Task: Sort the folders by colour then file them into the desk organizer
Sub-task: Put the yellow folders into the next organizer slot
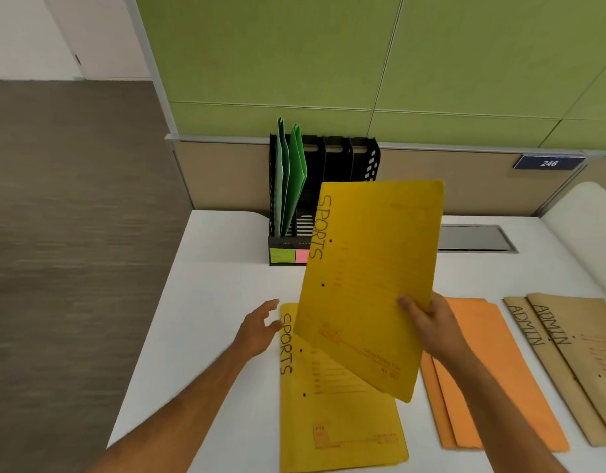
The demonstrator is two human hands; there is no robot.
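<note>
Right hand (431, 322) pinching the lifted yellow folder (369, 285) by its right edge, thumb on the front, other fingers hidden behind. Folder up in the air, standing tall and tipped a bit, long side running up and away toward the organizer (323, 199). Left hand (260, 327) spread and loose, holding nothing, just beside the second yellow folder (335, 414) lying flat on the desk (209, 302).

Organizer straight ahead at the back of the desk, behind the top of the lifted folder. Green folders (289, 179) already standing in its left slot, the other slots looking dark and bare. Right hand much nearer the job: probably just push forward and drop the folder into a free slot.

Orange folders (492, 370) and brown folders (567, 363) flat on the desk to the right, not yet filed.
</note>
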